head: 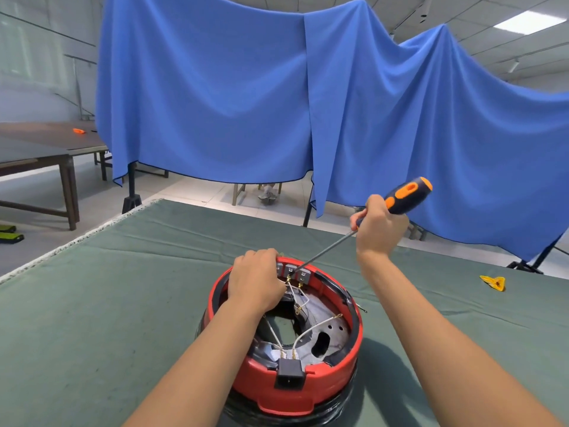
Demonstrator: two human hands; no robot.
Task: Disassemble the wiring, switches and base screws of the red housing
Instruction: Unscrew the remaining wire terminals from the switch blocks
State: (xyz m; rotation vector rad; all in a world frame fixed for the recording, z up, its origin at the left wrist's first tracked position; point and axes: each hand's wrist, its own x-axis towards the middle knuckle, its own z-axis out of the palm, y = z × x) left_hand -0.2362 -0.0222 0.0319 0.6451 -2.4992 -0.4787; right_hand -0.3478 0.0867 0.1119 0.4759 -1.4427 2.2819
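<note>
The round red housing (pixel 271 392) stands open side up on the green table cover, near the front edge. Inside it run white wires (pixel 311 329) with brass terminals, and a black power socket (pixel 290 374) sits in its near wall. Grey switches (pixel 303 275) line the far rim. My left hand (pixel 257 282) grips the far left rim beside the switches. My right hand (pixel 380 226) holds a screwdriver (pixel 406 192) with a blue and orange handle, its long shaft slanting down so the tip rests at the switch terminals.
A yellow plastic piece (pixel 494 282) lies on the green cover (pixel 107 303) to the right. A blue cloth (pixel 246 103) hangs behind the table. Brown tables (pixel 46 149) stand at the far left, one with an orange object (pixel 79 131).
</note>
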